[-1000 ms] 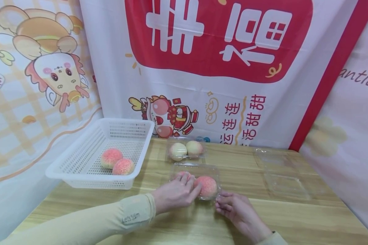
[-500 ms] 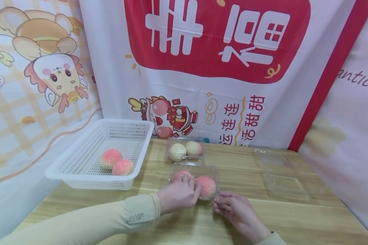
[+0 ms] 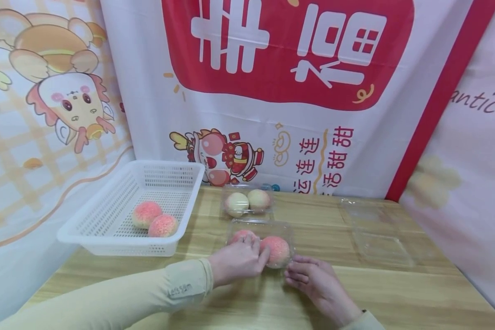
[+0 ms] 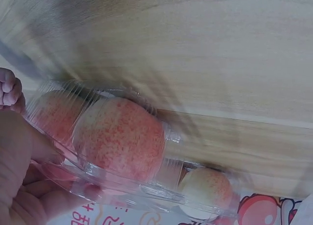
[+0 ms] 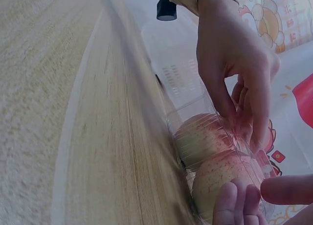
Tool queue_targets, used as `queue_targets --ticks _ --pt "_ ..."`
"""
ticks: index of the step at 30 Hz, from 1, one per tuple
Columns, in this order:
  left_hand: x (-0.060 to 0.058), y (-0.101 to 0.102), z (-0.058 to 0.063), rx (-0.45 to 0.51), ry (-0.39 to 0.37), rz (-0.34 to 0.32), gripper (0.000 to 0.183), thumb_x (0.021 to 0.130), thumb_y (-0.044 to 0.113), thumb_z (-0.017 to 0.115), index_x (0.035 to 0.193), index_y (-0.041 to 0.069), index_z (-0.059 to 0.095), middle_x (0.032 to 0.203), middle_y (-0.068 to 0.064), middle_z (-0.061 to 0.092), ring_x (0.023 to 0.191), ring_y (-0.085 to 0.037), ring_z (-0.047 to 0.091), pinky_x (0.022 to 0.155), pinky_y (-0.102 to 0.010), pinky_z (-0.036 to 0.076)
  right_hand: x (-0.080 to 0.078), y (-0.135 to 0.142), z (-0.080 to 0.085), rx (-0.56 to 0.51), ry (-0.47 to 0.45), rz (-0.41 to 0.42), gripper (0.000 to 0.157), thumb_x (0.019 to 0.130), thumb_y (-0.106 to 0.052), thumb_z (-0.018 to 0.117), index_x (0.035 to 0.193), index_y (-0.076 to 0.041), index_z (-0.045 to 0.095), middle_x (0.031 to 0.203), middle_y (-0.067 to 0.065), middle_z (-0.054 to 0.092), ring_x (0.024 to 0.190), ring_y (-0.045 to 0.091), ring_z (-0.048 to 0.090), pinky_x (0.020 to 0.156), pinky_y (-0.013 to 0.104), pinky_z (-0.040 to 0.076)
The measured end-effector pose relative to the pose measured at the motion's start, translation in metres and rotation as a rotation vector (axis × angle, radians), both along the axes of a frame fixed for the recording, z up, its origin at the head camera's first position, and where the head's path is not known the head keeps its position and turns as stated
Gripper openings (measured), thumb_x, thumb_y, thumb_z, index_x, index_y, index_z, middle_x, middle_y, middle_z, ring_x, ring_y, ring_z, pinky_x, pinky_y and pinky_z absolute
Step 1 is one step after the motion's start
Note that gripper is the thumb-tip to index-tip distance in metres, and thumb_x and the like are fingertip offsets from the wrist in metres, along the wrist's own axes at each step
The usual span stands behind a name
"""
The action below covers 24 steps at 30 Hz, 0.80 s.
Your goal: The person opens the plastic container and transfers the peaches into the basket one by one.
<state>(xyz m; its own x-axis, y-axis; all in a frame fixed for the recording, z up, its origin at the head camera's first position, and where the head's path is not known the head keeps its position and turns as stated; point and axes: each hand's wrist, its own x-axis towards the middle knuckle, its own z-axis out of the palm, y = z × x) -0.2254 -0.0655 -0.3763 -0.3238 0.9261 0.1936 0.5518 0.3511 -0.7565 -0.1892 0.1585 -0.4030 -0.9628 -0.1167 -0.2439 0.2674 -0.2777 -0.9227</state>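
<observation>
A clear plastic box point(image 3: 282, 229) stands near the middle of the table, with two pink peaches in it. The right-hand peach point(image 3: 275, 252) shows well; my left hand partly covers the other peach point(image 3: 239, 236). My left hand point(image 3: 237, 262) reaches over the box, thumb and bent fingers pinching its upper plastic edge, as the right wrist view shows. At the front right corner, my right hand point(image 3: 315, 284) pinches the box between thumb and fingers. In the left wrist view the ribbed plastic wall lies in front of the peaches. I cannot tell whether the lid is fastened.
Behind it sits another clear box point(image 3: 247, 188) with two pale peaches. A white slotted basket point(image 3: 103, 240) at left holds two pink peaches. An open clear plastic box point(image 3: 381, 236) lies at right. A printed cloth point(image 3: 231, 110) hangs along the table's back edge.
The left hand has shifted slightly at the top of the box, showing more of the left peach. The right hand stays at the corner. The view has shifted a little.
</observation>
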Motion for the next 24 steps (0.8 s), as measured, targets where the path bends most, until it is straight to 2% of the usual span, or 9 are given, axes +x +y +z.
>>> queue_targets --ticks 5,7,8,12,15,16,20,24 --pt "-0.001 0.002 0.004 -0.02 -0.011 -0.017 0.02 0.091 0.007 0.056 0.11 0.007 0.063 0.078 -0.006 0.063 0.062 -0.016 0.057 0.054 -0.026 0.052 0.001 -0.004 0.001 0.029 0.015 -0.047 0.039 0.086 0.009 0.06 0.121 0.018 0.045 0.095 0.02 0.064 0.082 0.024 0.065 0.084 0.039 0.055" --pt "-0.002 0.003 0.008 -0.036 -0.042 -0.025 0.017 0.091 0.007 0.057 0.106 0.007 0.063 0.073 -0.002 0.062 0.059 -0.014 0.056 0.055 -0.026 0.052 0.001 -0.006 0.001 0.047 0.02 -0.066 0.033 0.086 0.009 0.059 0.116 0.017 0.048 0.092 0.019 0.064 0.078 0.023 0.064 0.08 0.037 0.056" --pt "-0.003 0.004 0.01 -0.026 -0.074 -0.034 0.015 0.091 0.007 0.058 0.105 0.007 0.064 0.071 -0.001 0.061 0.057 -0.012 0.055 0.055 -0.024 0.051 0.0 -0.006 0.0 0.055 0.019 -0.074 0.029 0.086 0.008 0.059 0.113 0.016 0.05 0.09 0.018 0.063 0.076 0.022 0.064 0.077 0.035 0.056" --pt "-0.01 0.0 0.03 0.103 -0.303 -0.046 0.019 0.089 0.002 0.064 0.108 0.004 0.064 0.077 -0.003 0.067 0.057 -0.01 0.06 0.055 -0.02 0.053 0.0 -0.005 -0.003 0.067 0.011 -0.083 0.014 0.088 0.005 0.055 0.1 0.012 0.055 0.083 0.014 0.06 0.069 0.02 0.06 0.069 0.031 0.055" --pt "-0.018 -0.005 0.046 0.197 -0.408 -0.055 0.032 0.085 -0.003 0.067 0.116 0.001 0.06 0.085 -0.007 0.069 0.06 -0.012 0.064 0.054 -0.018 0.053 0.0 -0.003 -0.004 0.064 0.004 -0.05 0.009 0.087 0.005 0.055 0.095 0.01 0.056 0.082 0.013 0.06 0.069 0.019 0.06 0.068 0.029 0.055" --pt "-0.021 -0.007 0.05 0.198 -0.4 -0.056 0.036 0.084 -0.006 0.067 0.118 0.001 0.059 0.086 -0.007 0.069 0.062 -0.013 0.065 0.054 -0.018 0.053 0.0 -0.002 -0.003 0.063 0.006 -0.034 0.01 0.087 0.005 0.056 0.095 0.01 0.056 0.082 0.013 0.06 0.071 0.019 0.061 0.069 0.029 0.055" --pt "-0.03 -0.01 0.061 0.199 -0.461 -0.039 0.036 0.084 -0.008 0.064 0.117 0.005 0.06 0.088 -0.005 0.069 0.069 -0.013 0.067 0.058 -0.018 0.054 0.0 0.0 -0.002 0.054 0.006 0.008 0.01 0.086 0.004 0.057 0.095 0.009 0.057 0.084 0.013 0.062 0.073 0.019 0.061 0.07 0.029 0.055" --pt "-0.037 -0.011 0.066 0.223 -0.475 -0.008 0.034 0.089 -0.003 0.063 0.122 0.006 0.063 0.102 -0.007 0.071 0.08 -0.015 0.069 0.065 -0.021 0.057 -0.001 0.001 -0.001 0.054 -0.013 -0.003 0.009 0.089 0.002 0.056 0.095 0.008 0.058 0.084 0.013 0.063 0.072 0.018 0.062 0.07 0.029 0.054"
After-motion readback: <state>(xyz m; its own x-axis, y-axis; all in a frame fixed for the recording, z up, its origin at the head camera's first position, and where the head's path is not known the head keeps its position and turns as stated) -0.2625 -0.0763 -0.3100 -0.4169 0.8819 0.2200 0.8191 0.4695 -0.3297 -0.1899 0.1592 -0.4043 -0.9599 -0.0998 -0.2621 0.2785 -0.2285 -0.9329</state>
